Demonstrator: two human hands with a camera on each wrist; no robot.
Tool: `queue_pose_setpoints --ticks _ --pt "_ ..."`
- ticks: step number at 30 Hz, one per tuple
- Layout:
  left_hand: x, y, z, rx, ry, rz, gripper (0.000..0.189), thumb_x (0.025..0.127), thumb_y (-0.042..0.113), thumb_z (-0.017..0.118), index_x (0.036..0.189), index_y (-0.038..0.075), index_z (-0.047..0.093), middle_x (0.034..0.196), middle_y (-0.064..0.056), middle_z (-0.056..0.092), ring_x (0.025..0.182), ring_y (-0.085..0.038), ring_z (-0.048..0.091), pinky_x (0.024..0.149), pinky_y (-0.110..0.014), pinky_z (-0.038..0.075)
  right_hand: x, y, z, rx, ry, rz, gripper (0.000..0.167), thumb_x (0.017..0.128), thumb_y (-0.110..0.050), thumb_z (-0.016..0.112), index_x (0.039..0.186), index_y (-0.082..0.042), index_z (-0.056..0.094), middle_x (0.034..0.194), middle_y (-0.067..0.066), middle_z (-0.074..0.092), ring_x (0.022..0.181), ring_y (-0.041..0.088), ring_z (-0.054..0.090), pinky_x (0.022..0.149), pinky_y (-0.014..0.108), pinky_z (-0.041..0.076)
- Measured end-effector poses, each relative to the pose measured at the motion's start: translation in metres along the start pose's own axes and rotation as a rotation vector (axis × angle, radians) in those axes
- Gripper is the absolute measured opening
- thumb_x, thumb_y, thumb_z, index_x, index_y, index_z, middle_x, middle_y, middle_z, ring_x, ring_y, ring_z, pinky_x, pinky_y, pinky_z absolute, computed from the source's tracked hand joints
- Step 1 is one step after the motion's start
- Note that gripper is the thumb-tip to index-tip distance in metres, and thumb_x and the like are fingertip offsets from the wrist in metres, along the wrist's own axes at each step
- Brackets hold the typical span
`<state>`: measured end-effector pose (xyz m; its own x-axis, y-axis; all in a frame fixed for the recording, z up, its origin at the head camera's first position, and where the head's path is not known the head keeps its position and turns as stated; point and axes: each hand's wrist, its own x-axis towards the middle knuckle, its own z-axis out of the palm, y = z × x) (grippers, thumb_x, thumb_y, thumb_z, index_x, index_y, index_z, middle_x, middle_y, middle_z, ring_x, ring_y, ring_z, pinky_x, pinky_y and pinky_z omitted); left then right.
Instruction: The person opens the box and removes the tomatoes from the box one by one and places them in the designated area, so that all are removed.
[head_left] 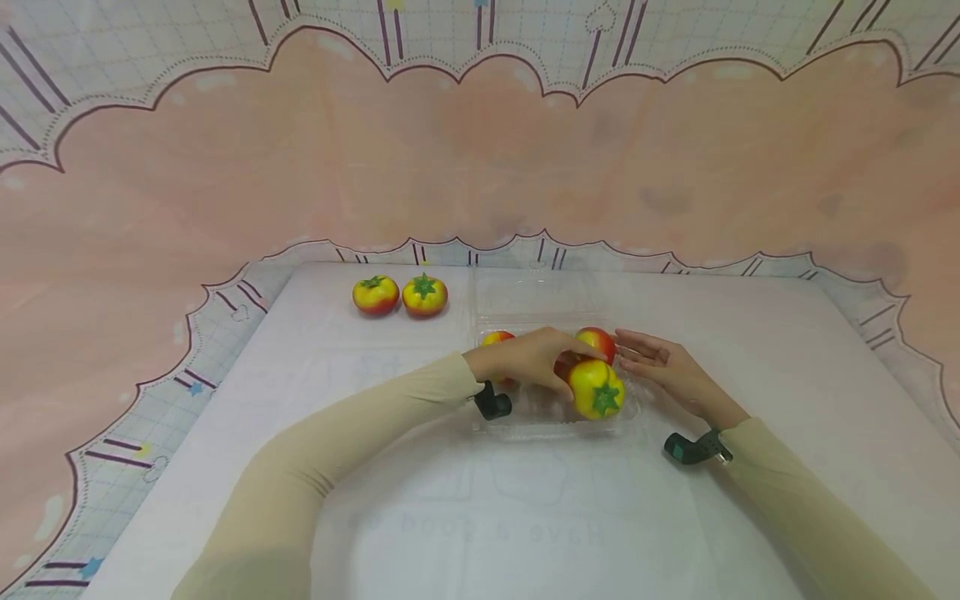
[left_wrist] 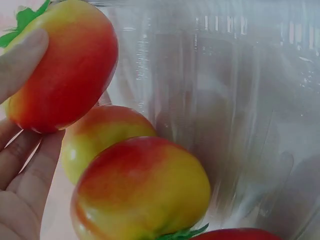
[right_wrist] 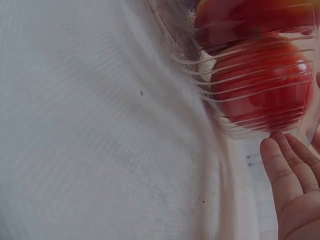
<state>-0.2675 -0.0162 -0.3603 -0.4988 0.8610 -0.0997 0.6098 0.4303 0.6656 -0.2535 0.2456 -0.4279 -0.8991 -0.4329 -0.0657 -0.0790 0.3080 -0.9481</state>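
My left hand (head_left: 528, 360) pinches a yellow-and-red tomato (head_left: 600, 392) between thumb and fingers, over the right front part of a clear plastic box (head_left: 547, 429). The green star-shaped top of this tomato faces the front. Behind it sits a red tomato (head_left: 596, 340) in the box, and another tomato (head_left: 497, 337) is partly hidden by the left hand. In the left wrist view, a tomato (left_wrist: 145, 185) lies in the box below the held one. My right hand (head_left: 675, 375) has its fingers extended, fingertips right at the box's ribbed right wall (right_wrist: 260, 105).
The box's clear lid (head_left: 532, 293) lies folded back behind it. Two more tomatoes, one on the left (head_left: 376, 296) and one with a star-shaped top (head_left: 425, 296), stand side by side at the back left of the white table (head_left: 450, 517). A patterned curtain (head_left: 480, 167) hangs behind.
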Motion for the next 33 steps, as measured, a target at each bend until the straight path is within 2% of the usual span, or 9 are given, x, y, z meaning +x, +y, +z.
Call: queue_pose_setpoints --ticks 7,11,17,21,24,26,33 --pt "-0.006 0.000 -0.008 0.030 0.042 0.010 0.064 0.078 0.021 0.076 0.136 0.012 0.050 0.139 -0.006 0.052 0.127 -0.018 0.047 0.110 -0.031 0.039 -0.002 -0.005 0.001 0.033 -0.001 -0.008 0.061 0.093 -0.018 0.058 0.145 0.000 0.030 0.149 0.027 0.029 0.107 -0.017 0.051 0.091 0.012 0.047" --pt "-0.012 0.000 -0.012 -0.011 0.069 0.028 0.064 0.078 0.022 0.076 0.136 0.014 0.051 0.141 -0.005 0.050 0.130 -0.019 0.045 0.110 -0.033 0.039 -0.003 -0.008 0.002 0.060 -0.005 -0.021 0.060 0.094 -0.015 0.057 0.144 0.003 0.029 0.148 0.030 0.027 0.108 -0.015 0.052 0.091 0.012 0.048" --pt "-0.026 -0.001 -0.018 -0.102 0.146 0.025 0.064 0.076 0.018 0.078 0.134 0.012 0.053 0.138 -0.005 0.053 0.127 -0.018 0.049 0.107 -0.027 0.042 -0.002 -0.008 0.002 0.065 0.000 -0.006 0.061 0.093 -0.015 0.058 0.144 0.003 0.030 0.149 0.028 0.028 0.107 -0.015 0.052 0.091 0.013 0.048" --pt "-0.037 -0.002 -0.023 -0.193 0.179 0.018 0.063 0.076 0.012 0.077 0.134 0.007 0.051 0.138 -0.008 0.053 0.127 -0.020 0.049 0.103 -0.032 0.046 -0.002 -0.008 0.002 0.068 0.007 0.002 0.062 0.093 -0.015 0.059 0.144 0.003 0.030 0.150 0.027 0.027 0.107 -0.016 0.051 0.090 0.013 0.049" --pt "-0.045 -0.003 -0.027 -0.227 0.209 0.011 0.064 0.077 0.010 0.076 0.135 0.006 0.050 0.138 -0.010 0.053 0.128 -0.022 0.048 0.104 -0.038 0.045 -0.002 -0.009 0.002 0.073 0.010 0.002 0.062 0.092 -0.015 0.059 0.144 0.003 0.030 0.150 0.027 0.027 0.107 -0.016 0.051 0.090 0.013 0.049" --pt "-0.051 -0.005 -0.029 -0.237 0.235 0.004 0.064 0.077 0.010 0.076 0.135 0.006 0.050 0.136 -0.010 0.054 0.128 -0.022 0.048 0.103 -0.038 0.046 -0.002 -0.009 0.002 0.073 0.011 0.002 0.062 0.092 -0.015 0.060 0.144 0.003 0.030 0.150 0.027 0.028 0.108 -0.016 0.052 0.090 0.013 0.049" --pt "-0.073 -0.015 -0.036 -0.246 0.333 -0.021 0.063 0.076 0.009 0.077 0.134 0.005 0.051 0.136 -0.010 0.054 0.128 -0.022 0.049 0.101 -0.032 0.047 -0.002 -0.008 0.002 0.037 0.013 0.016 0.062 0.092 -0.018 0.060 0.145 -0.001 0.031 0.151 0.022 0.030 0.125 0.001 0.050 0.092 0.013 0.048"
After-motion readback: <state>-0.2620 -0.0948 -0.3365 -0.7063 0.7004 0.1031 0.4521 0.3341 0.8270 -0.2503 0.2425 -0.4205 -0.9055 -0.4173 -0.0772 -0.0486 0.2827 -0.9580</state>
